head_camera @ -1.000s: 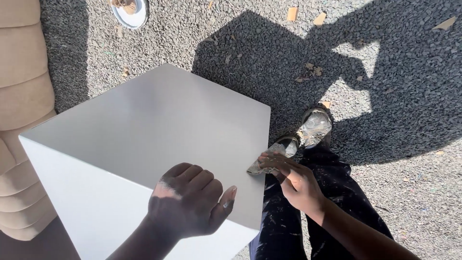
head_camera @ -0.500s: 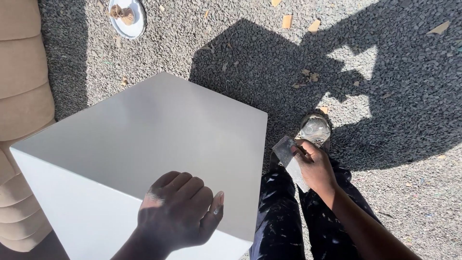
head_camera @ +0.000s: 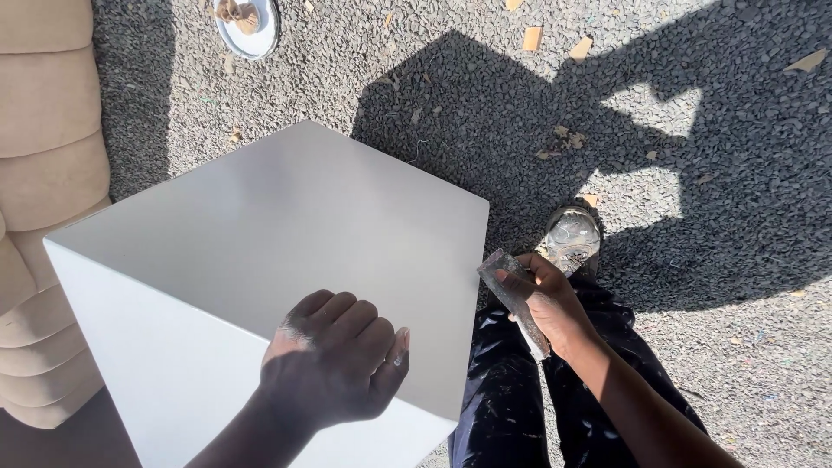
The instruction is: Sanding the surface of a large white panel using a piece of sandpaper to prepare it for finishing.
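- A folded piece of grey sandpaper point(head_camera: 513, 299) is clasped in the right hand point(head_camera: 555, 305), fingers wrapped around its lower half, just off the right edge of the white box point(head_camera: 286, 234).
- Its long axis is seen running on a diagonal: the upper end is pointed up and left toward the corner of the box, the lower end down and right along the palm.
- The sandpaper is held apart from the box, above dark paint-flecked trousers point(head_camera: 511, 407) and near a dusty shoe point(head_camera: 569, 238).
- The left hand point(head_camera: 334, 360) is laid knuckles-up on the near top edge of the box, fingers curled, nothing gripped.
- Gravel ground point(head_camera: 711, 130) is spread all around, crossed by a broad shadow.
- Beige cushions point(head_camera: 48, 113) are stacked at the left, and a round white plate point(head_camera: 260, 39) is seen at the top.
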